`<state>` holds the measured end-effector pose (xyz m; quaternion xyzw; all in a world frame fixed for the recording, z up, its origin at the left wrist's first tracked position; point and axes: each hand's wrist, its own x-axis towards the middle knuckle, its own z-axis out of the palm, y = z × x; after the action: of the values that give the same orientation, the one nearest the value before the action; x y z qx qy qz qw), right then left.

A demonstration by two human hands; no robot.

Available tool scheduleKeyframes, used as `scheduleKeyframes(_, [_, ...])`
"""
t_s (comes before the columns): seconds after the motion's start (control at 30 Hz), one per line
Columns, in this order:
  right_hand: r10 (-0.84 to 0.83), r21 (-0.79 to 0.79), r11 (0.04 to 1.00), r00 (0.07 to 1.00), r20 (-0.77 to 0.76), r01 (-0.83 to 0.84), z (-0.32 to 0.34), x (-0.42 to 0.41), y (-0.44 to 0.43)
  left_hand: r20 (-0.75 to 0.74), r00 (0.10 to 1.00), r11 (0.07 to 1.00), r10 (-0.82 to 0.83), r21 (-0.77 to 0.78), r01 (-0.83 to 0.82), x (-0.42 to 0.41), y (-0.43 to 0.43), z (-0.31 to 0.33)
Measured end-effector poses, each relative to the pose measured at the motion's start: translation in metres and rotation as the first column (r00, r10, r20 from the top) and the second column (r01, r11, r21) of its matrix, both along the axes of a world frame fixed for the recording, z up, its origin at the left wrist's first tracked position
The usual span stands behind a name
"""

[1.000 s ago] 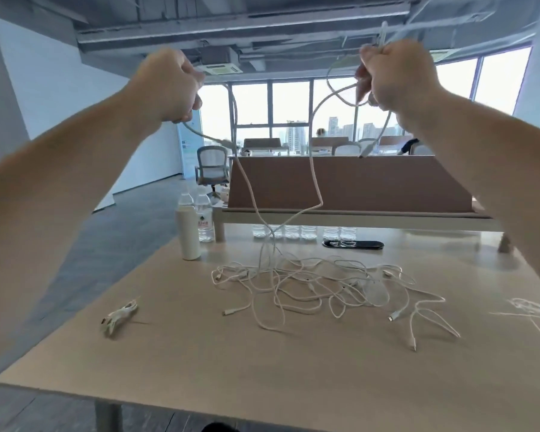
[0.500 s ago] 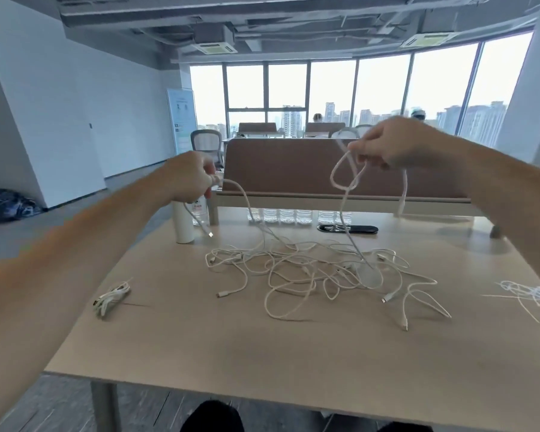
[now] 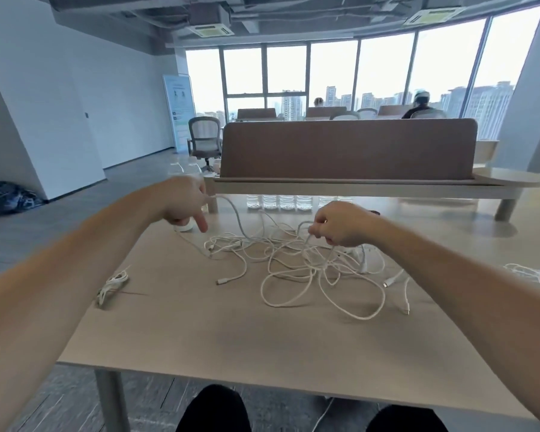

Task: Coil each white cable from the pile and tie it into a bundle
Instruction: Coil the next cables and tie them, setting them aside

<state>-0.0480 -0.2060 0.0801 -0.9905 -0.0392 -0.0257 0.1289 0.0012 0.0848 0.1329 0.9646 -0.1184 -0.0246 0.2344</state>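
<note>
A tangled pile of white cables (image 3: pixel 306 266) lies in the middle of the wooden table (image 3: pixel 231 347). My left hand (image 3: pixel 181 202) hovers over the pile's far left side and pinches one white cable (image 3: pixel 236 213) that runs down into the tangle; its index finger points down. My right hand (image 3: pixel 337 224) is low over the pile's far right part and grips a small loop of cable between its curled fingers. One tied cable bundle (image 3: pixel 111 285) lies near the table's left edge.
A white bottle (image 3: pixel 183 227) stands behind my left hand. A row of water bottles (image 3: pixel 281 202) and a brown desk divider (image 3: pixel 346 151) line the far side. Thin white ties (image 3: pixel 533 274) lie at the right edge. My knees show under the near edge.
Both hands have dropped from head height down to just above the pile, carrying the cable with them. The raised strand now lies slack over the tangle.
</note>
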Motion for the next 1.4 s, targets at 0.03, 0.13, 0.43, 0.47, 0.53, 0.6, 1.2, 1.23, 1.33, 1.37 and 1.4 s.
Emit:
scheduleKeyframes(0.03, [-0.030, -0.053, 0.998, 1.000, 0.000, 0.030, -0.010, 0.004, 0.000, -0.024, 1.000, 1.000, -0.006, -0.018, 0.006, 0.000, 0.001, -0.006])
scheduleKeyframes(0.13, [-0.098, -0.064, 0.994, 0.992, -0.078, 0.093, -0.037, 0.015, -0.002, -0.066, 0.997, 0.999, -0.036, 0.018, 0.037, -0.002, 0.002, -0.028])
scheduleKeyframes(0.43, [-0.143, -0.106, 0.987, 0.959, -0.243, 0.121, -0.080, 0.038, -0.001, -0.153, 0.987, 0.912, 0.038, 0.409, 0.028, 0.003, 0.002, -0.087])
scheduleKeyframes(0.47, [-0.143, -0.110, 0.987, 0.953, -0.268, 0.117, -0.082, 0.040, 0.000, -0.173, 0.984, 0.900, 0.050, 0.434, 0.030, 0.006, 0.004, -0.091])
scheduleKeyframes(0.53, [-0.144, -0.114, 0.987, 0.943, -0.299, 0.114, -0.083, 0.043, 0.005, -0.232, 0.969, 0.849, 0.082, 0.526, 0.054, 0.013, 0.007, -0.097])
scheduleKeyframes(0.6, [-0.137, -0.156, 0.984, 0.937, -0.322, 0.090, -0.091, 0.044, 0.004, -0.291, 0.951, 0.778, 0.106, 0.620, 0.103, 0.016, 0.011, -0.102])
scheduleKeyframes(1.2, [0.040, -0.089, 0.995, 0.997, -0.070, -0.046, -0.028, 0.018, -0.011, -0.047, 0.983, 0.981, -0.179, 0.069, 0.182, 0.028, -0.064, -0.111])
scheduleKeyframes(1.23, [0.048, -0.100, 0.993, 0.997, -0.064, -0.054, -0.018, 0.012, -0.013, -0.064, 0.979, 0.980, -0.192, 0.034, 0.194, 0.031, -0.071, -0.113])
scheduleKeyframes(1.33, [0.076, -0.109, 0.991, 0.996, -0.052, -0.081, 0.010, -0.004, -0.023, -0.074, 0.966, 0.969, -0.247, -0.030, 0.246, 0.034, -0.095, -0.122])
scheduleKeyframes(1.37, [0.079, -0.104, 0.991, 0.994, -0.069, -0.086, 0.017, -0.009, -0.027, -0.080, 0.964, 0.966, -0.255, -0.059, 0.251, 0.035, -0.103, -0.125])
scheduleKeyframes(1.4, [0.080, -0.103, 0.991, 0.993, -0.085, -0.088, 0.023, -0.013, -0.031, -0.089, 0.963, 0.965, -0.253, -0.088, 0.246, 0.036, -0.110, -0.129])
